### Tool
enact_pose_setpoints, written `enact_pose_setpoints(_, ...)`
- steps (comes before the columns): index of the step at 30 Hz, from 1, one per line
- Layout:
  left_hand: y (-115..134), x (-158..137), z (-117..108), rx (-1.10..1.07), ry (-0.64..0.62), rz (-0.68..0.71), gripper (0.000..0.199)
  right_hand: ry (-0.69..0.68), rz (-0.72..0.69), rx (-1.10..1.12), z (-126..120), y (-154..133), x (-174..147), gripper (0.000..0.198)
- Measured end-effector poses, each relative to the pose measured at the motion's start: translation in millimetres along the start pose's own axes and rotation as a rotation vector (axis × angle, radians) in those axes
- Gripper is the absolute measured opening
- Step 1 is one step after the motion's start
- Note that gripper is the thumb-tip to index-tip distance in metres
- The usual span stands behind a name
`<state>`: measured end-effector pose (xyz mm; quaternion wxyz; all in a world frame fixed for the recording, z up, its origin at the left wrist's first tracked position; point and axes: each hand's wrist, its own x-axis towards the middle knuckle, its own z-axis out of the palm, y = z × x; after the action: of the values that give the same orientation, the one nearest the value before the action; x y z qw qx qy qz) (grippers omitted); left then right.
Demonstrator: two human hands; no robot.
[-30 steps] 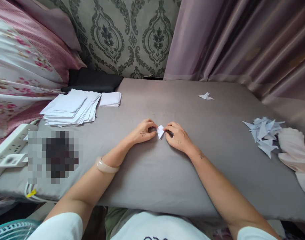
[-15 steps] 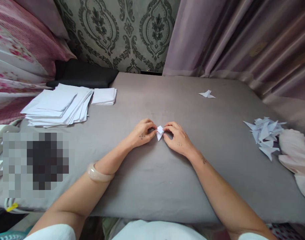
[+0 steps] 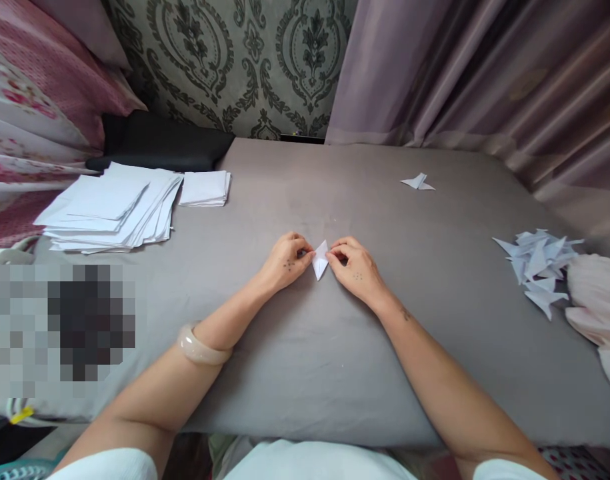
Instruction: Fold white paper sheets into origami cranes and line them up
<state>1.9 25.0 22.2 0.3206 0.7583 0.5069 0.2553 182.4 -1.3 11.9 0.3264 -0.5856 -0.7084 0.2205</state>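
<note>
Between my two hands is a small piece of folded white paper (image 3: 321,261), a narrow diamond shape with its tips pointing away from and toward me. My left hand (image 3: 289,259) pinches its left edge between thumb and fingers. On the opposite side, my right hand (image 3: 355,268) grips the right edge the same way, fingertips pressed together. A pale bangle (image 3: 202,346) circles my left forearm.
Stacked white paper sheets (image 3: 109,210) lie at the left, beside a smaller stack (image 3: 205,189). A lone folded paper piece (image 3: 419,182) rests at the back right. Several more folded pieces (image 3: 539,260) are heaped at the right, against pale cloth (image 3: 595,293). Black fabric (image 3: 159,143) lies behind.
The folded paper's far end, blunt and wider before, now comes to a sharp point, giving a longer diamond. Both hands stay at its sides. The view has shifted slightly.
</note>
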Motion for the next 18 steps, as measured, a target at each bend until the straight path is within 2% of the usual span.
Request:
enact_pose_setpoints(12, -2.6, 0.5, -1.3, -0.053, -0.014, 0.011, 0.015, -0.048, 0.054, 0.135, -7.6, 10.8, 4.3, 0.021)
enact_pose_setpoints(18, -4.7, 0.5, 0.6, -0.073, -0.007, 0.013, 0.015, -0.057, 0.091, 0.195, -4.0, 9.1, 6.0, 0.012)
